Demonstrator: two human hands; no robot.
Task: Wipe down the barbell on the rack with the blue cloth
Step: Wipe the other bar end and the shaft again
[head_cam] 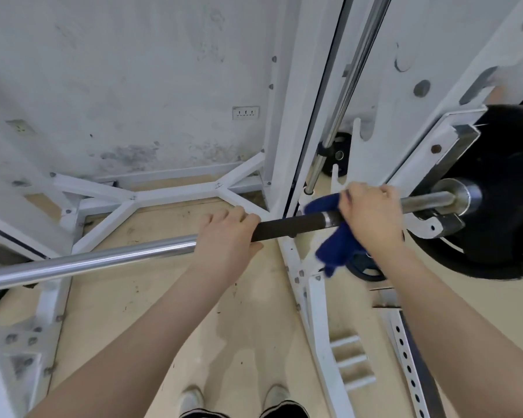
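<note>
One barbell [287, 227], long axis left-right, right end slightly farther. Left hand [227, 236] grips bar; right hand [372, 215] clamps one blue cloth [332, 248] around it.

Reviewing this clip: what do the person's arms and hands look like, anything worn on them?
Both forearms are bare up to the frame edge: no sleeves in view. The left hand and right hand wear no gloves, and no rings, watch or wristband show. No markings are visible.

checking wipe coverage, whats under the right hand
The right hand grips the blue cloth wrapped over the barbell; the bar surface beneath the cloth is hidden.
</note>
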